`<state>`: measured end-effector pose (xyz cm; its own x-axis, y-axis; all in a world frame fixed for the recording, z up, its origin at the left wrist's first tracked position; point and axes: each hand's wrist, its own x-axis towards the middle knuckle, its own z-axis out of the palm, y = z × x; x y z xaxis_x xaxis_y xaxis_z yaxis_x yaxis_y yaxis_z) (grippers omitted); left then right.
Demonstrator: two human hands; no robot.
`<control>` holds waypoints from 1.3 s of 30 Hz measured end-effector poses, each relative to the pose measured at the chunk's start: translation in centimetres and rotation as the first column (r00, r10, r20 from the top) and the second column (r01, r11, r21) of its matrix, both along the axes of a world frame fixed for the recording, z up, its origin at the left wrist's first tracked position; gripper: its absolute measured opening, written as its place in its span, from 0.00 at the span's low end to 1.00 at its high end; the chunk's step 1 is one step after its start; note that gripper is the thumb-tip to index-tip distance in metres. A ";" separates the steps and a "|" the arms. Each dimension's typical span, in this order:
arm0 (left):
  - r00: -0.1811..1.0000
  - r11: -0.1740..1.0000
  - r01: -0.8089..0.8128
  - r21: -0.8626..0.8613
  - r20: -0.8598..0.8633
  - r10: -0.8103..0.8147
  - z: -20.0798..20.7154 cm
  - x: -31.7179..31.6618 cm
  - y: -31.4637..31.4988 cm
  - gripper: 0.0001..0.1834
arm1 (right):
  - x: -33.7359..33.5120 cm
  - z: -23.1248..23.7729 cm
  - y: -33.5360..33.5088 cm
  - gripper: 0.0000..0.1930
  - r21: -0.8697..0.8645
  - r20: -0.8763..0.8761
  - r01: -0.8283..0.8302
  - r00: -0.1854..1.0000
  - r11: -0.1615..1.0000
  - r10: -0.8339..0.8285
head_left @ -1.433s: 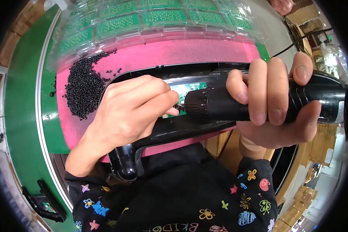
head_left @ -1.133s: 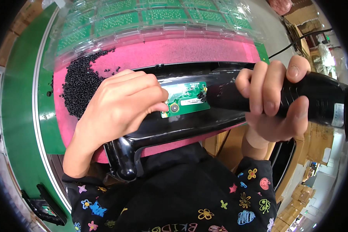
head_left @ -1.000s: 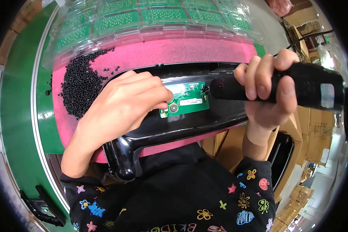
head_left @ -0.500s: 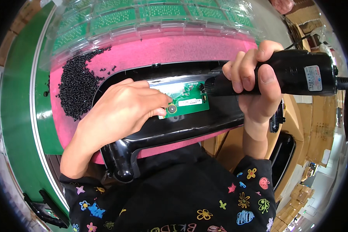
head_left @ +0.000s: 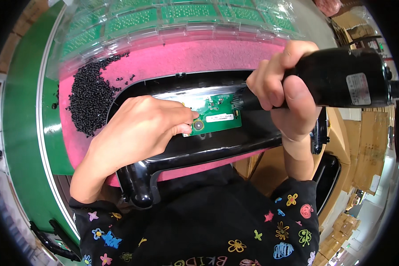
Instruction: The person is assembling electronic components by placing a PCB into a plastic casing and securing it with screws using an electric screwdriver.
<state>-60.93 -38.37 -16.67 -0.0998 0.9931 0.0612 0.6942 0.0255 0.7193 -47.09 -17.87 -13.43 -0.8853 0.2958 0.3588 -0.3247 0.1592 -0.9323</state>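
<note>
A green circuit board [head_left: 221, 126] with a white label and a round component lies in a glossy black plastic housing [head_left: 199, 150]. My left hand [head_left: 142, 122] rests over the board's left end, thumb and fingertips closed on its edge. My right hand [head_left: 288, 84] is wrapped round a black corded electric screwdriver [head_left: 332, 75], held nearly level above the housing's right part. Its ribbed nose reaches the board's upper right corner; the bit and any screw there cannot be made out.
A heap of small black screws [head_left: 91, 97] lies on the pink mat [head_left: 164, 55], left of the housing. Clear plastic trays [head_left: 181, 31] of green boards stand behind it. Cardboard boxes [head_left: 372, 150] are at the right. Another black part [head_left: 55, 239] lies at lower left.
The screwdriver's nose has shifted slightly right and its body has tilted, with its rear swung a little nearer. My left hand and the board have hardly moved.
</note>
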 end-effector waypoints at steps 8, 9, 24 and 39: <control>0.959 0.954 -0.168 0.249 0.266 0.099 0.1 0.1 0.0 0.04 | 0.5 2.5 -2.8 0.15 -0.372 -0.375 -0.373 0.898 0.850 0.230; 0.887 0.969 -0.191 0.160 0.450 0.100 0.7 0.0 0.0 0.04 | 0.4 2.5 -3.7 0.16 -0.430 -0.416 -0.365 0.892 0.826 0.178; 0.927 0.945 -0.198 0.262 0.364 0.093 -0.1 0.0 -0.7 0.05 | 0.1 4.0 -4.8 0.18 -0.220 -0.587 -0.283 0.803 0.934 0.105; 0.989 0.872 -0.141 0.469 0.100 0.106 -0.3 0.0 -1.0 0.08 | -1.0 3.6 -5.1 0.21 -0.121 -0.516 -0.372 0.816 0.920 0.262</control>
